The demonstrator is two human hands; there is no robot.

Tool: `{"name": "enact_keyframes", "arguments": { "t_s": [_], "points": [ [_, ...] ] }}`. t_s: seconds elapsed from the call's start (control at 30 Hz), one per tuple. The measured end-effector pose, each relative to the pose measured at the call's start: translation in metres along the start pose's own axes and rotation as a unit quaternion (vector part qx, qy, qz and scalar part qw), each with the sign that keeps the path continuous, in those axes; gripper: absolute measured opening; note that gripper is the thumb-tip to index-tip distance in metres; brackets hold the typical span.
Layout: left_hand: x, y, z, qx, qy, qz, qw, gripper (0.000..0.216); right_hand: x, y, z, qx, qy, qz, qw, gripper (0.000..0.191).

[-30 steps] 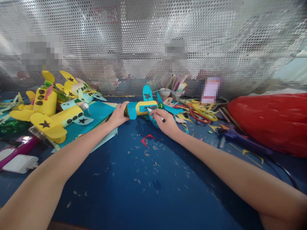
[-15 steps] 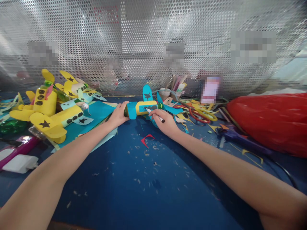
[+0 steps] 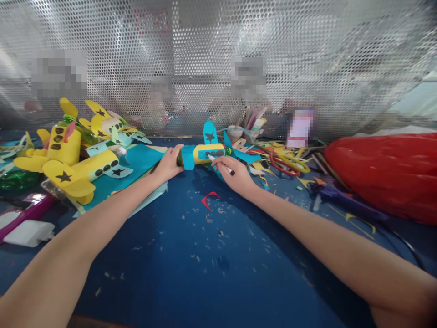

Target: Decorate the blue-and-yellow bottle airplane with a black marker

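A toy airplane [image 3: 201,154] made from a green bottle wrapped in yellow paper lies sideways on the blue table. It has blue paper wings, one with a black star, and a blue panel bearing dark ovals. My left hand [image 3: 170,163] is closed around the bottle's base end. In my right hand [image 3: 235,173] is a white marker pen [image 3: 222,166] with a dark end, its tip against the blue panel. Part of the airplane is hidden behind the right hand.
Several finished-looking yellow airplanes [image 3: 78,173] stand at left on blue paper sheets [image 3: 136,159]. Scissors [image 3: 287,163], paper scraps and cups of sticks [image 3: 235,133] lie beyond my right hand. A red bag [image 3: 385,173] and a purple tool [image 3: 344,198] are at right; a red scrap [image 3: 210,199] lies in front.
The marker tip has shifted very slightly left on the blue panel. Both hands and the airplane otherwise stay in nearly the same place.
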State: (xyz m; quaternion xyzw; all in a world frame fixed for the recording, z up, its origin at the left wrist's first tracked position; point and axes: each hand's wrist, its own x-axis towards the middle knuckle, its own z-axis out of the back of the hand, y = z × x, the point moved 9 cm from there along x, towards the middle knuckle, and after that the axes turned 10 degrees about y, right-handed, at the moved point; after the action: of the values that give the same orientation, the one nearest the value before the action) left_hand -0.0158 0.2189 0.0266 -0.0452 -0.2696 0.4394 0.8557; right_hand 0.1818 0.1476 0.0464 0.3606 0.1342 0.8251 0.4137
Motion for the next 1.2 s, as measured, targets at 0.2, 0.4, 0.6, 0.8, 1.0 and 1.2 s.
{"name": "enact_keyframes", "arguments": {
  "t_s": [0.2,0.4,0.6,0.8,1.0,1.2],
  "points": [
    [0.0000,-0.0003,0.0006,0.001,-0.005,0.000,1.000,0.073,0.0006,0.0015,-0.0022,0.003,0.008,0.014,1.000,0.026],
    [-0.0001,0.0001,0.0001,0.004,-0.011,-0.003,1.000,0.075,0.0003,0.0010,-0.0016,-0.001,0.007,0.014,1.000,0.026],
    [-0.0004,0.0007,-0.0002,0.008,-0.013,-0.002,1.000,0.075,0.0014,0.0017,-0.0025,-0.009,0.006,0.024,1.000,0.027],
    [-0.0005,0.0003,-0.0008,0.016,-0.010,-0.002,1.000,0.075,0.0019,0.0008,-0.0025,-0.007,0.005,0.037,0.999,0.025],
    [-0.0006,0.0000,-0.0005,0.012,-0.009,-0.006,1.000,0.075,0.0015,0.0020,-0.0023,-0.011,0.005,0.032,0.999,0.025],
    [-0.0005,0.0004,-0.0003,0.010,-0.010,-0.006,1.000,0.075,0.0003,0.0024,-0.0003,-0.012,-0.002,0.027,1.000,0.024]
  ]
}}
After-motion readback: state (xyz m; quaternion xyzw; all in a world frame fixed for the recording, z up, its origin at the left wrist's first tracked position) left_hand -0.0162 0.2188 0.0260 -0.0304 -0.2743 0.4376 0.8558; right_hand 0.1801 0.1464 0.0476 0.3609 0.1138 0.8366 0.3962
